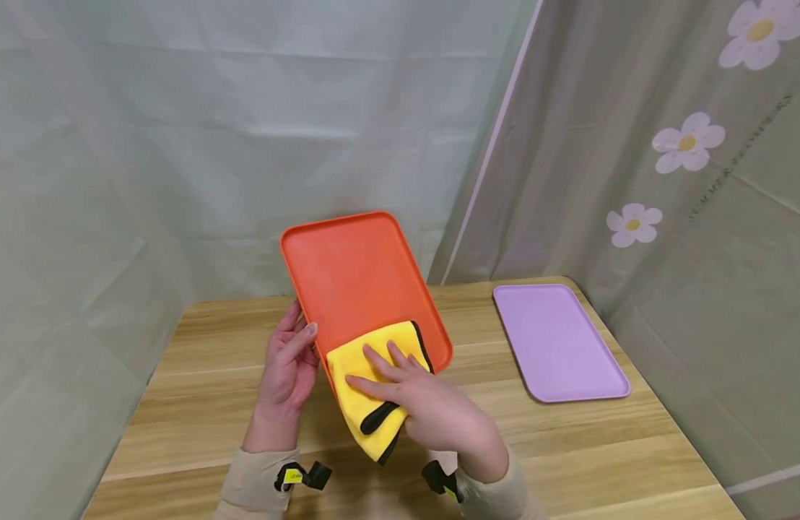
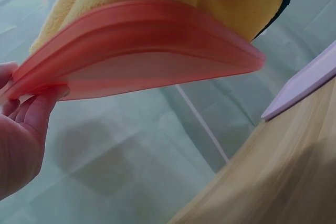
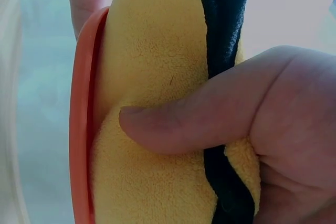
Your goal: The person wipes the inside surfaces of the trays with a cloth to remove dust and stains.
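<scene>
A red-orange tray (image 1: pixel 357 282) is held tilted up above the table, its inner face towards me. My left hand (image 1: pixel 291 361) grips its left edge, thumb on the front rim and the other fingers behind, as the left wrist view also shows. Over the tray's lower part lies a folded yellow cloth (image 1: pixel 367 361) with black edging, one corner hanging below the rim. My right hand (image 1: pixel 426 401) presses on this cloth with its fingers spread and straight. In the right wrist view the thumb (image 3: pixel 173 124) lies along the cloth's fuzzy surface.
A purple tray (image 1: pixel 559 343) lies flat on the wooden table (image 1: pixel 205 404), near its right edge. Pale curtains (image 1: pixel 296 108) hang close behind and at both sides, with printed flowers (image 1: pixel 689 142) on the right.
</scene>
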`<control>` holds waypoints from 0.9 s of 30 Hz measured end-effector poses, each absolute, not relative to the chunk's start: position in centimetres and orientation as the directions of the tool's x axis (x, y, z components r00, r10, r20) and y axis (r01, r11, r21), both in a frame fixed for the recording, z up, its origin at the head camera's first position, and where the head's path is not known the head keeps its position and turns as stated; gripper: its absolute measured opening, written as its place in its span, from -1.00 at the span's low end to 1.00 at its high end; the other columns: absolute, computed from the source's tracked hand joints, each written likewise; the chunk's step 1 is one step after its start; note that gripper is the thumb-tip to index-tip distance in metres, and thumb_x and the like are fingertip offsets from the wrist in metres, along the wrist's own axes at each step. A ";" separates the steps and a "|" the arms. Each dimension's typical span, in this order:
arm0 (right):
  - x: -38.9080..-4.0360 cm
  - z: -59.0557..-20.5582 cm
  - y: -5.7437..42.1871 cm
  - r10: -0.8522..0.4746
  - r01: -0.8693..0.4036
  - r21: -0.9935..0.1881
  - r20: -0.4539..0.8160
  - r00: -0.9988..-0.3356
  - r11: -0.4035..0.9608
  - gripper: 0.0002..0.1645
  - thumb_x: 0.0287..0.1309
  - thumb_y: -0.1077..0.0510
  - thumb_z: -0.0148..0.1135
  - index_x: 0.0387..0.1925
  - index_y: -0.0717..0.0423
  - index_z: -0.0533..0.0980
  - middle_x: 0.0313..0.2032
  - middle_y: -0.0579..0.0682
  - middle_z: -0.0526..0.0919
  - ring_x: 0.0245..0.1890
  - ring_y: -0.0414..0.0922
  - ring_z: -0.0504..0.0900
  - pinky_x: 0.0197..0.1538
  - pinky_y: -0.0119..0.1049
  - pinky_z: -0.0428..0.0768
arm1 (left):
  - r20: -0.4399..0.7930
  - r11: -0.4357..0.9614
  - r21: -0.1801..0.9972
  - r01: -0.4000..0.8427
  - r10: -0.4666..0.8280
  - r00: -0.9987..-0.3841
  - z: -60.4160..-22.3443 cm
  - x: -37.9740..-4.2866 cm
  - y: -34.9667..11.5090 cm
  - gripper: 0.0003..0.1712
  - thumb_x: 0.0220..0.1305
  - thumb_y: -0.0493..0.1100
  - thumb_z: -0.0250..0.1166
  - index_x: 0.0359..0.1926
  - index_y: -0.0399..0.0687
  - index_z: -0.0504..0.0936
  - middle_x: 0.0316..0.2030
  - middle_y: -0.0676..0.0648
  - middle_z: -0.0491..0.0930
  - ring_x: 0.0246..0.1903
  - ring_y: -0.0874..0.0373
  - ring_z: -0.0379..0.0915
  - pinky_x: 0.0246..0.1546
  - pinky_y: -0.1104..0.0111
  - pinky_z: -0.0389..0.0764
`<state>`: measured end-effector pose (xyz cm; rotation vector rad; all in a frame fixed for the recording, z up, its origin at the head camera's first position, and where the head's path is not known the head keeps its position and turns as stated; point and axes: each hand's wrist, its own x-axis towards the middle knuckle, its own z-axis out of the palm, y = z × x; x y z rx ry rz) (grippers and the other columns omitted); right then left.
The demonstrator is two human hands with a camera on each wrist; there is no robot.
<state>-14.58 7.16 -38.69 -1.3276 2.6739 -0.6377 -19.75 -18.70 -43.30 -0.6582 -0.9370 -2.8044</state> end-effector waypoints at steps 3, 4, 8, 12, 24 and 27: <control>-14.7 -38.8 7.3 -0.775 -0.734 -0.410 0.095 -0.625 0.542 0.41 -0.19 0.72 0.01 0.64 -0.42 0.24 0.71 -0.12 -0.07 0.67 0.21 -0.14 0.57 0.26 0.13 | 0.443 -0.806 0.543 0.235 0.037 -0.896 -43.4 -19.8 -18.6 -0.33 0.53 -0.62 -0.13 0.59 -0.31 0.29 0.25 -0.25 0.65 0.12 -0.01 0.72 0.01 0.25 0.75; -14.7 -38.8 7.4 -0.773 -0.729 -0.415 0.090 -0.628 0.544 0.41 -0.19 0.72 0.01 0.64 -0.41 0.24 0.71 -0.12 -0.07 0.67 0.21 -0.13 0.57 0.25 0.13 | 0.441 -0.803 0.548 0.235 0.039 -0.897 -43.4 -19.9 -18.6 -0.33 0.53 -0.62 -0.12 0.58 -0.31 0.30 0.25 -0.25 0.66 0.11 -0.01 0.72 0.00 0.25 0.75; -14.8 -38.8 7.9 -0.764 -0.722 -0.415 0.091 -0.638 0.554 0.41 -0.19 0.74 -0.01 0.63 -0.40 0.27 0.70 -0.14 -0.05 0.66 0.21 -0.07 0.56 0.23 0.20 | 0.436 -0.784 0.573 0.238 0.045 -0.899 -43.4 -20.0 -18.5 -0.35 0.53 -0.62 -0.11 0.56 -0.34 0.33 0.24 -0.25 0.66 0.08 0.00 0.73 0.00 0.26 0.75; -15.0 -39.1 8.3 -0.770 -0.739 -0.381 0.098 -0.630 0.556 0.41 -0.15 0.76 0.00 0.64 -0.41 0.25 0.71 -0.15 -0.05 0.66 0.21 -0.06 0.54 0.22 0.26 | 0.432 -0.774 0.581 0.250 0.034 -0.901 -43.4 -19.9 -18.6 -0.37 0.52 -0.63 -0.11 0.53 -0.33 0.39 0.22 -0.23 0.67 0.06 0.01 0.74 0.01 0.26 0.74; -16.1 -40.8 10.1 -0.761 -0.734 -0.341 0.075 -0.644 0.588 0.48 -0.14 0.77 -0.01 0.69 -0.43 0.10 0.73 -0.12 -0.21 0.68 0.18 -0.20 0.58 0.23 0.12 | 0.460 -0.795 0.559 0.238 0.058 -0.886 -43.1 -19.9 -19.7 -0.33 0.50 -0.66 -0.18 0.51 -0.32 0.42 0.20 -0.24 0.69 0.05 0.00 0.75 -0.01 0.23 0.75; -16.3 -41.0 10.5 -0.746 -0.726 -0.327 0.086 -0.660 0.605 0.50 -0.15 0.77 -0.01 0.71 -0.39 0.02 0.73 -0.07 -0.26 0.68 0.18 -0.21 0.60 0.19 0.10 | 0.455 -0.802 0.550 0.231 0.056 -0.889 -42.7 -20.1 -19.8 -0.31 0.48 -0.67 -0.20 0.50 -0.30 0.45 0.19 -0.24 0.70 0.04 0.00 0.76 -0.03 0.23 0.76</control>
